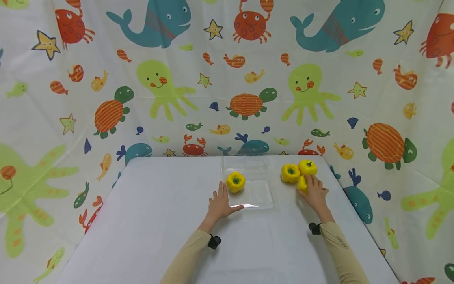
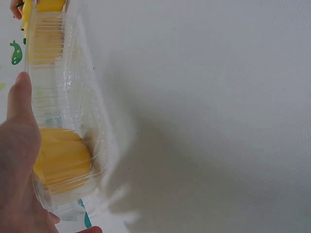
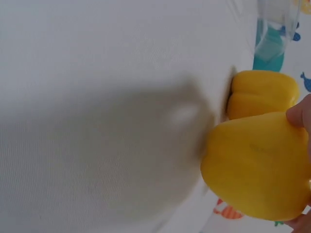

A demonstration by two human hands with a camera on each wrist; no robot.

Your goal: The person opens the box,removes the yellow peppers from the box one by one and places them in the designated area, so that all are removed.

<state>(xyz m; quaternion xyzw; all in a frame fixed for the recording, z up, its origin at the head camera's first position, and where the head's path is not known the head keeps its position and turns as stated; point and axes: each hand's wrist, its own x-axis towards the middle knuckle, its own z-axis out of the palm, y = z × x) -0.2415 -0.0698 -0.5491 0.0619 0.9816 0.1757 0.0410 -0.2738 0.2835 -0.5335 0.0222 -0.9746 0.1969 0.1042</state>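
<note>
A clear plastic clamshell container (image 1: 256, 194) lies open on the table, its lid tipped back. One yellow bell pepper (image 1: 235, 182) sits in its left part, stem up. My left hand (image 1: 220, 205) touches the container's near left corner, fingers and thumb spread straight; the left wrist view has the thumb along the clear wall (image 2: 48, 104). At the right, my right hand (image 1: 315, 193) grips another yellow bell pepper (image 3: 257, 167) from above, partly hidden by the fingers in the head view. Two more yellow bell peppers, one left (image 1: 290, 173) and one behind (image 1: 307, 167), stand against it.
The white table (image 1: 159, 205) ends at a back edge just behind the container. A curtain (image 1: 213, 90) with printed sea animals hangs behind and along both sides.
</note>
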